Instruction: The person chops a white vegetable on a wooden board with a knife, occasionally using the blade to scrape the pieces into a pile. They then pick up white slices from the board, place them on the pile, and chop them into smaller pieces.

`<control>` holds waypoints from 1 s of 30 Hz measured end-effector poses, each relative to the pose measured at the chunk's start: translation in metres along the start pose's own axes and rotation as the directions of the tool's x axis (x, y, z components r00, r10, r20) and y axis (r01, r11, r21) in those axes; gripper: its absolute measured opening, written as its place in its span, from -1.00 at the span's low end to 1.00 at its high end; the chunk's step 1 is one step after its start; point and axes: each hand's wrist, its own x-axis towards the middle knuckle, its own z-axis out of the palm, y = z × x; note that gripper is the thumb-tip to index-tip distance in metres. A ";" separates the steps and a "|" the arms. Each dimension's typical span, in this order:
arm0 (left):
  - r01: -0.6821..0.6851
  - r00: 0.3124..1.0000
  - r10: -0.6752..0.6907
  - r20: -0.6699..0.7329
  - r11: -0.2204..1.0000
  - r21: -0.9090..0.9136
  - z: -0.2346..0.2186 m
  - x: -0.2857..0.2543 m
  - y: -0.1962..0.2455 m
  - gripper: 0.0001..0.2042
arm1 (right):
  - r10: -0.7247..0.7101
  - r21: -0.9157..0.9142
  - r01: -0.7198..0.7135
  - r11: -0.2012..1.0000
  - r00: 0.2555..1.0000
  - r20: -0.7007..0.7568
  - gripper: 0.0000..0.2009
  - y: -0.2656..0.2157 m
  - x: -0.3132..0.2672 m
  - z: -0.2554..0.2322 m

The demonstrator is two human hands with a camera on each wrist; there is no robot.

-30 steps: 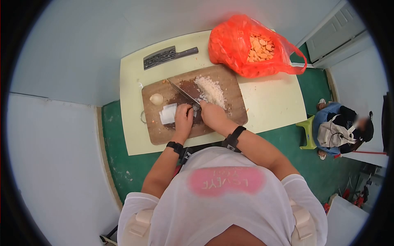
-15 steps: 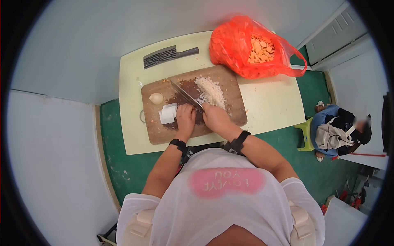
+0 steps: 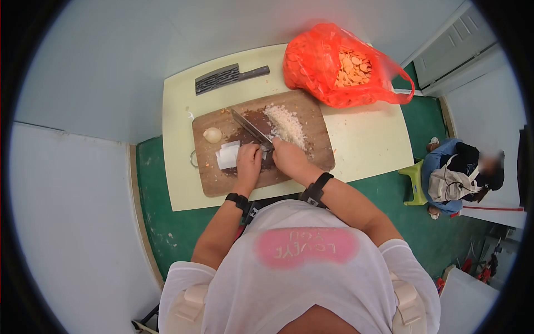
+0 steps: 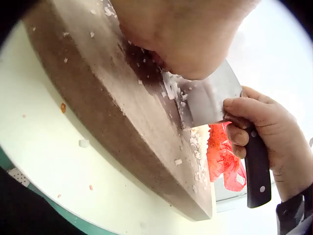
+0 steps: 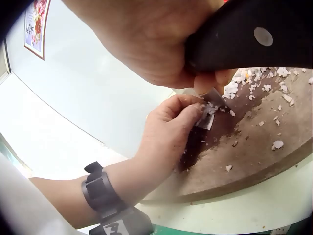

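Observation:
Curled fingertips of the left hand (image 3: 248, 166) (image 4: 181, 34) (image 5: 168, 129) pinch a thin white piece (image 5: 207, 121) on the wooden board (image 3: 214, 181). Beside those fingertips, the right hand (image 3: 291, 160) (image 4: 279, 137) (image 5: 146, 44) grips the black handle (image 4: 257, 171) (image 5: 244, 39) of a knife, its wide blade (image 3: 251, 128) (image 4: 208, 100) slanting over the board. White slices (image 3: 227, 156) lie left of the left hand. Finely chopped white bits (image 3: 286, 123) are heaped beyond the right hand. The blade's edge is partly hidden in the head view.
A round pale vegetable (image 3: 212, 134) sits at the board's left. Behind the board, a dark cleaver (image 3: 217, 78) lies on the table (image 3: 367, 136). A red bag (image 3: 311, 61) of orange slices (image 3: 354, 67) stands back right. A person (image 3: 461, 172) sits at far right.
Since half a second ago, the right hand and knife have shifted slightly left, and the left hand has drawn a little left with its fingers more bent. The slices and bag lie about as before.

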 end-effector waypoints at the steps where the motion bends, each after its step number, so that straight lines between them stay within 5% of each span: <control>1: 0.001 1.000 -0.001 0.000 1.000 0.002 0.000 -0.001 0.000 -0.92 | -0.001 0.001 0.001 1.000 1.000 0.001 -0.88 0.000 -0.001 0.001; 10: -0.014 0.999 0.011 0.030 0.991 0.132 0.006 0.001 -0.001 -0.91 | -0.053 0.006 0.053 0.999 0.998 -0.031 -0.88 -0.006 -0.009 -0.001; 14: -0.111 0.993 0.106 0.044 0.982 0.149 0.006 -0.001 -0.010 -0.94 | 0.055 -0.012 -0.054 0.998 0.996 0.068 -0.86 -0.017 -0.009 0.003; 17: -0.060 0.992 0.050 0.117 0.995 0.080 0.004 -0.003 -0.009 -0.89 | -0.041 -0.024 0.043 0.999 0.997 0.071 -0.84 -0.012 -0.008 0.009; 18: -0.071 0.988 0.060 0.141 0.995 0.076 0.004 -0.004 -0.013 -0.90 | -0.090 0.112 0.090 0.990 0.996 -0.004 -0.83 -0.008 -0.009 0.014; 20: -0.062 0.986 0.051 0.158 0.996 0.064 -0.004 0.002 -0.001 -0.92 | -0.110 0.011 0.111 0.994 0.993 -0.038 -0.84 -0.007 -0.008 0.015; 21: 0.028 0.988 -0.033 0.150 0.999 0.035 -0.006 0.003 0.006 -0.92 | -0.090 0.051 0.090 0.995 0.996 0.008 -0.83 -0.012 -0.012 0.001; 30: -0.012 0.981 -0.014 0.196 0.991 0.132 -0.007 0.006 0.007 -0.91 | -0.075 0.061 0.074 0.995 0.997 0.017 -0.80 -0.012 -0.015 0.003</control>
